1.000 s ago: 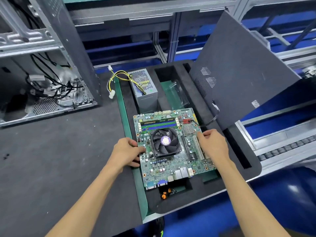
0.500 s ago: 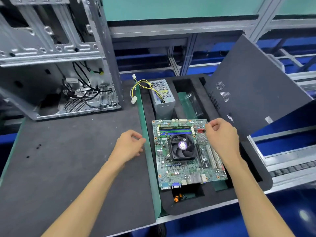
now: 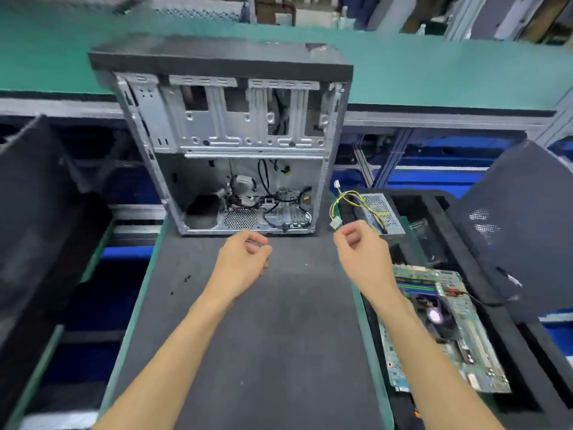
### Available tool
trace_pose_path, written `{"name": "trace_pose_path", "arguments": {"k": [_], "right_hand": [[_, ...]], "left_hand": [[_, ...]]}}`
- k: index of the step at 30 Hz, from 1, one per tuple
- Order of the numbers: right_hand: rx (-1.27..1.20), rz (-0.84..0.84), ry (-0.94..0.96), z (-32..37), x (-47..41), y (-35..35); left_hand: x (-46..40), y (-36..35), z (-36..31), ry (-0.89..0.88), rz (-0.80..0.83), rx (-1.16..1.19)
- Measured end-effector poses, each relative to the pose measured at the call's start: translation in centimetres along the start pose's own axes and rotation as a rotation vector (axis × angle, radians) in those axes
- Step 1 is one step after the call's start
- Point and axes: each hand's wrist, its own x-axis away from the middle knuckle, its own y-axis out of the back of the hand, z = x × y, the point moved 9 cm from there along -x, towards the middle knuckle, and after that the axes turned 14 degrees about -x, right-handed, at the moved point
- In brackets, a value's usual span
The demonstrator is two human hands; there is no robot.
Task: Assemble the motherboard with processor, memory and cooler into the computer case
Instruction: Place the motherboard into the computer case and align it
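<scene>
I see no words I can read anywhere; the picture is a bit blurry. My two hands are out in front of me, in the middle of the picture. My left hand [image 3: 243, 259] has loose curled fingers and holds nothing. My right hand [image 3: 361, 254] is the same, loose and holding nothing. Both hang over the dark grey worktop [image 3: 254, 336].

There is one computer case [image 3: 229, 144] in the upper middle of the picture. It stands at the far end of the worktop with its open side facing me. Inside, low down, I see a bunch of black wires [image 3: 279, 203].

There is one motherboard [image 3: 440, 330] at the lower right. It is green and lies flat in a black foam tray [image 3: 508, 361]. One round fan cooler [image 3: 432, 313] sits on it, with long memory sticks just above it in the picture. My right arm crosses in front of its left edge.

One silver power supply box [image 3: 379, 212] sits in the same tray, right of the case, with yellow and black wires [image 3: 344, 201] coming out. One dark side panel [image 3: 521, 225] leans at the right edge
</scene>
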Motion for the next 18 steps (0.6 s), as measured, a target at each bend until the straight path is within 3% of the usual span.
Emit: {"name": "trace_pose_path", "arguments": {"k": [5, 12, 15, 18], "right_hand": [[-0.134, -0.014, -0.009, 1.3, -1.0, -5.9], [-0.18, -0.239, 0.05, 1.6, -4.2, -5.9], [-0.181, -0.29, 0.077, 1.6, -6.2, -5.2], [-0.246, -0.23, 0.075, 1.4, -8.5, -5.8]], "left_hand": [[-2.6, 8.7, 3.0, -0.025, -0.246, 0.011], [-5.5, 15.3, 4.6, -0.047, -0.621, -0.055], [-7.4, 16.5, 5.3, -0.045, -0.64, 0.019], [-9.7, 17.1, 5.3, -0.103, -0.608, 0.1]]}}
